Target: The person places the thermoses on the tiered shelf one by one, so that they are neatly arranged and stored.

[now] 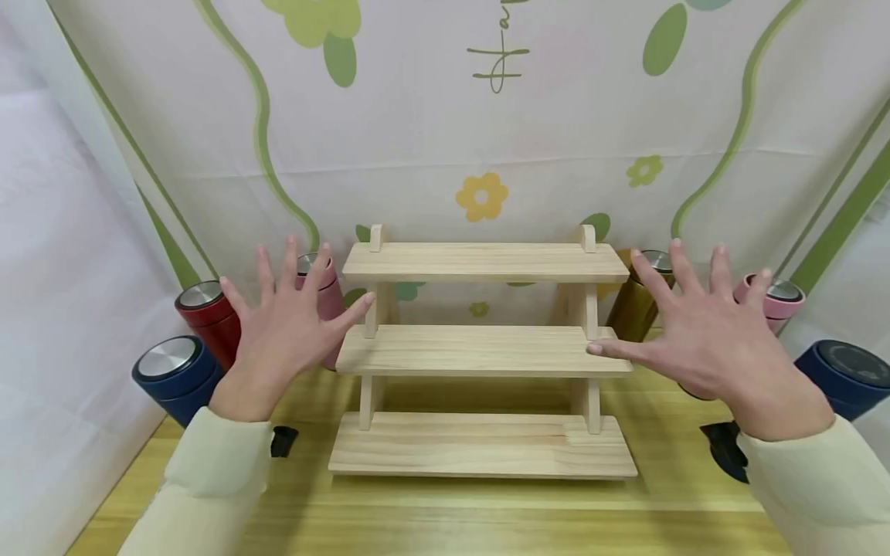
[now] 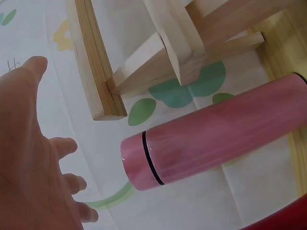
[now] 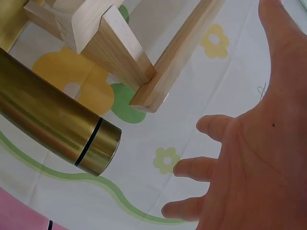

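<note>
A three-tier wooden shelf stand stands in the middle of the table. My left hand is spread with straight fingers at the stand's left side, holding nothing. Near it are a dark pink thermos, a red thermos and a blue thermos. To the stand's right my right hand is likewise spread and holds nothing. A gold thermos stands close to its fingers, and a pink thermos is partly hidden behind it. Farther right is a dark blue thermos.
A white cloth with flowers and leaves hangs behind the stand, and pale cloth closes off both sides. Small black objects lie on the wooden table, one by the left sleeve, another by the right sleeve.
</note>
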A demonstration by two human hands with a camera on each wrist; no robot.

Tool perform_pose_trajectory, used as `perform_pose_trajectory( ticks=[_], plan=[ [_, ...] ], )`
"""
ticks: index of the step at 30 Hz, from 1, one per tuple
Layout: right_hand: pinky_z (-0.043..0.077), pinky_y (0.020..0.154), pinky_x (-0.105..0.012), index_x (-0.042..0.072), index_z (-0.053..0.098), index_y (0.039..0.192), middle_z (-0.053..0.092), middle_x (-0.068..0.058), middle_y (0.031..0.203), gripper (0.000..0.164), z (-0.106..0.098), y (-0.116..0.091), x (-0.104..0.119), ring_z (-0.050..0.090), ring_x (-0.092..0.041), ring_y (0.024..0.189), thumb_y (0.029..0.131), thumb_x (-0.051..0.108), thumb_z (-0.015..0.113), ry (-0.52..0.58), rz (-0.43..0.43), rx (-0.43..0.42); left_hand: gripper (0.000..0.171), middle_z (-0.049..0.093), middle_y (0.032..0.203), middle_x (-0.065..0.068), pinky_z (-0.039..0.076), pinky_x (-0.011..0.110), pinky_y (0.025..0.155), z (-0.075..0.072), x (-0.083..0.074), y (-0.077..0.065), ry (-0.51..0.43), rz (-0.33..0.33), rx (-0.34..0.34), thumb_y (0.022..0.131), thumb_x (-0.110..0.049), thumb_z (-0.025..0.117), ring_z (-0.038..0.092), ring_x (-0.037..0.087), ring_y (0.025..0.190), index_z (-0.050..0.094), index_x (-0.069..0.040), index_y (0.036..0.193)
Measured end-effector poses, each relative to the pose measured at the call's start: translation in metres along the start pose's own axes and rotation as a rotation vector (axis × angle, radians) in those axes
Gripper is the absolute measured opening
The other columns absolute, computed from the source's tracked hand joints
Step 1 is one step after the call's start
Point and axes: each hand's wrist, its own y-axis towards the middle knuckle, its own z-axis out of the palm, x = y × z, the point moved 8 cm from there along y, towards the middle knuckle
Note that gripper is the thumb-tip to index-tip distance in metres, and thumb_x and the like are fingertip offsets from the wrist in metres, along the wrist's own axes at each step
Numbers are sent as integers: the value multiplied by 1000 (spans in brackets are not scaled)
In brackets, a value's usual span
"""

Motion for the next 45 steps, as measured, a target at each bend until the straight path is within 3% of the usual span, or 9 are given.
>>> perform_pose_trajectory(
  ticks=[9, 12, 17, 21, 23, 27, 30, 37, 45],
  plan=[
    [-8, 106, -92, 28, 3, 170, -4, -26, 174, 127, 4, -9, -3, -11, -66, 152, 76, 97, 53, 11, -7, -31, 89, 2, 178, 13, -8, 86, 116, 1, 4, -12, -72, 68, -44, 96, -77, 49, -5, 52, 161, 24, -31, 168],
    [-7, 109, -90, 26, 7, 170, 0, -27, 174, 127, 5, -14, -4, -9, -64, 154, 77, 95, 56, 20, -17, -51, 79, 10, 177, 13, 6, 84, 119, 0, 4, -18, -146, 105, -89, 98, -64, 59, 11, 51, 160, 36, -29, 165],
    [-11, 123, -76, 20, 11, 170, 4, -28, 174, 122, 10, -23, -7, -10, -57, 157, 82, 87, 61, 58, -45, -85, 52, 46, 159, 17, 43, 74, 109, -1, 5, -39, -299, 197, -241, 95, -33, 77, 43, 44, 144, 64, -17, 143],
    [-2, 133, -59, 11, 25, 167, 25, -29, 169, 113, 4, -30, -8, 12, -51, 159, 84, 72, 73, 114, -100, -219, 31, 63, 136, 14, 56, 43, 96, 0, 10, -59, -384, 209, -349, 91, -19, 82, 58, 29, 124, 74, -11, 120],
    [12, 134, -54, 6, 37, 162, 40, -28, 162, 107, -2, -35, -8, 28, -47, 156, 85, 72, 73, 124, -135, -339, 24, 66, 128, 8, 52, 25, 82, 4, 14, -68, -422, 191, -363, 90, -16, 83, 59, 18, 112, 77, -12, 113],
    [30, 129, -46, 4, 52, 152, 57, -22, 150, 105, -8, -45, -7, 48, -41, 146, 88, 87, 51, 127, -178, -567, 20, 70, 121, -1, 41, 9, 76, 20, 24, -83, -511, 125, -309, 88, -14, 86, 54, -3, 106, 81, -20, 107],
    [35, 127, -42, 7, 56, 150, 61, -19, 149, 107, -8, -51, -9, 54, -39, 141, 89, 92, 36, 143, -182, -652, 22, 72, 121, -2, 42, 5, 89, 35, 32, -92, -559, 80, -261, 86, -13, 87, 54, -11, 112, 82, -23, 106],
    [49, 98, -63, 8, 60, 147, 63, -22, 143, 105, -1, -55, -15, 60, -45, 128, 88, 93, 38, 175, -170, -691, 33, 70, 128, -4, 50, 7, 91, 64, 43, -91, -639, 1, -139, 91, -20, 85, 59, -8, 111, 77, -22, 123],
    [37, 125, -36, 8, 62, 144, 65, -22, 141, 100, 6, -62, -22, 60, -43, 129, 89, 90, 44, 217, -154, -710, 52, 63, 143, -6, 52, 13, 97, 87, 48, -70, -755, -38, 1, 95, -32, 80, 60, -2, 120, 64, -28, 144]
  ],
)
